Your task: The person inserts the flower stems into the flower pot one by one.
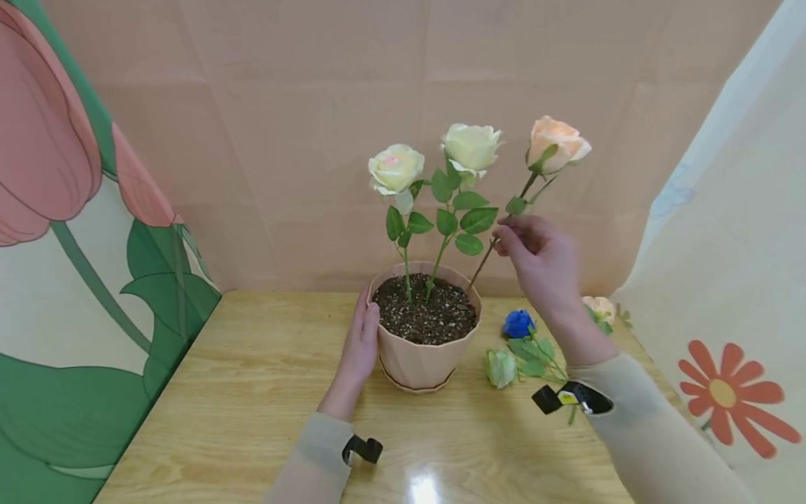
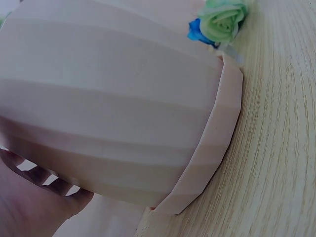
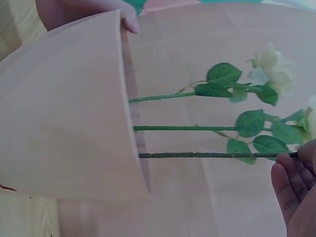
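Hands [image 1: 361, 343] [image 1: 544, 262] on pot [image 1: 420, 358] and peach rose [image 1: 554, 148] (blue rose [image 1: 518, 324], green rose [image 1: 500, 368] nearby).

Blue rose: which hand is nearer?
Right. The right hand is higher up, on the same side of the pot as the blue rose; the left hand touches the opposite side.

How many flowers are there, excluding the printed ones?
6: two cream flowers stand in the pot; the right hand holds a peach flower; a blue flower, a green flower and another peach flower are right of the pot. More may be hidden.
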`<state>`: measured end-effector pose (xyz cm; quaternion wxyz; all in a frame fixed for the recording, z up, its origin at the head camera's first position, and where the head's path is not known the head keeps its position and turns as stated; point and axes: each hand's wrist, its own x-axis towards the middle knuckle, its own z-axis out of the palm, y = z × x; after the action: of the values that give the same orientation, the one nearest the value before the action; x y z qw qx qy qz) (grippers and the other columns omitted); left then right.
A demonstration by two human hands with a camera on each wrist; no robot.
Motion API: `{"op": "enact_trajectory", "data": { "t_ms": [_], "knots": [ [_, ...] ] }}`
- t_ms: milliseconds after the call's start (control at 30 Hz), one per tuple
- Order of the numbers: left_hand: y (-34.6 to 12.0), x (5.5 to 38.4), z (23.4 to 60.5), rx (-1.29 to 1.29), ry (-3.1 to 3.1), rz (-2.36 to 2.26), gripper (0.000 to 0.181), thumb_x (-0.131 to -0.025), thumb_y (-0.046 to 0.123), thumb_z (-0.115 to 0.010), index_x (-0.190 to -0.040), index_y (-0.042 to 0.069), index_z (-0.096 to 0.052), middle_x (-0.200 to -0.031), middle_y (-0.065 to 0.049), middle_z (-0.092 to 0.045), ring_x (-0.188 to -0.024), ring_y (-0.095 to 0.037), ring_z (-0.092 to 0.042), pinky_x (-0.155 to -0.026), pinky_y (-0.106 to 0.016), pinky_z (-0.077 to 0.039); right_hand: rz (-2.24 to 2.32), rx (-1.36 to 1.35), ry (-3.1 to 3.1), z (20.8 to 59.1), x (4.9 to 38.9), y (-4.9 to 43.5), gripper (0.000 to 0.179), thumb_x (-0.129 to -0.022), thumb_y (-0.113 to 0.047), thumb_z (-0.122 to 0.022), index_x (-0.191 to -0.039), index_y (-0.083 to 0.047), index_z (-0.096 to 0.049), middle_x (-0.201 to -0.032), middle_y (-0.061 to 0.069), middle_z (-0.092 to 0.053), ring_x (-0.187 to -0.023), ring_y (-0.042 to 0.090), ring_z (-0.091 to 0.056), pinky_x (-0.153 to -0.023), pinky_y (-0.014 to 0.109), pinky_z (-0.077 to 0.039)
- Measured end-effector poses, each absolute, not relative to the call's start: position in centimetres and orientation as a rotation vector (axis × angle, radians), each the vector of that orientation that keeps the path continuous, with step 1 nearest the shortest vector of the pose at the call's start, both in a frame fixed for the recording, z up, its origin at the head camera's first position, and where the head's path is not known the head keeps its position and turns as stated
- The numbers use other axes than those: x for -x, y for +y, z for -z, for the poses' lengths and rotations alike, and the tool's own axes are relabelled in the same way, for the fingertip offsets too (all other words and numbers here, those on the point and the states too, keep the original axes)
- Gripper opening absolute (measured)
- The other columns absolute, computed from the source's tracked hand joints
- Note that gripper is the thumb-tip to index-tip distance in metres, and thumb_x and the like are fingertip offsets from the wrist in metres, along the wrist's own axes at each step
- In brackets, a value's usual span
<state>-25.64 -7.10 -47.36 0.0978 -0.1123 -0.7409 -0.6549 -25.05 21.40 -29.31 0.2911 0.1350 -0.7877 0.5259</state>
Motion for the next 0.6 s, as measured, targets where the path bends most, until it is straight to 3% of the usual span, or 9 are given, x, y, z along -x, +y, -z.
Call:
{"op": "enact_trajectory", "data": {
  "t_ms": [133, 600],
  "knots": [
    [-7.1, 25.6, 47.3, 0.342, -2.177, 1.952, 0.065, -0.121, 0.050, -0.031, -0.179, 0.022, -0.019, -0.183, -0.009, -0.020, -0.166, -0.037, -0.021, -0.133, -0.061, -0.017, -1.418, -0.365, -2.117, 29.8, 25.6, 20.8, 0.027, -0.110, -0.018, -0.072, -0.119, 0.007, -0.077, -0.104, 0.025, -0.079, -0.083, 0.009, -0.075, -0.079, 0.019, -0.062],
    [-7.1, 25.7, 47.5, 0.332, -2.182, 1.954, 0.065, -0.121, 0.052, -0.031, -0.179, 0.025, -0.020, -0.183, -0.008, -0.020, -0.166, -0.037, -0.020, -0.133, -0.062, -0.016, -1.386, -0.352, -2.213, 31.1, 27.6, 19.5, 0.029, -0.112, -0.023, -0.069, -0.119, 0.004, -0.077, -0.104, 0.018, -0.080, -0.083, 0.011, -0.074, -0.077, 0.020, -0.061]
  ]
}}
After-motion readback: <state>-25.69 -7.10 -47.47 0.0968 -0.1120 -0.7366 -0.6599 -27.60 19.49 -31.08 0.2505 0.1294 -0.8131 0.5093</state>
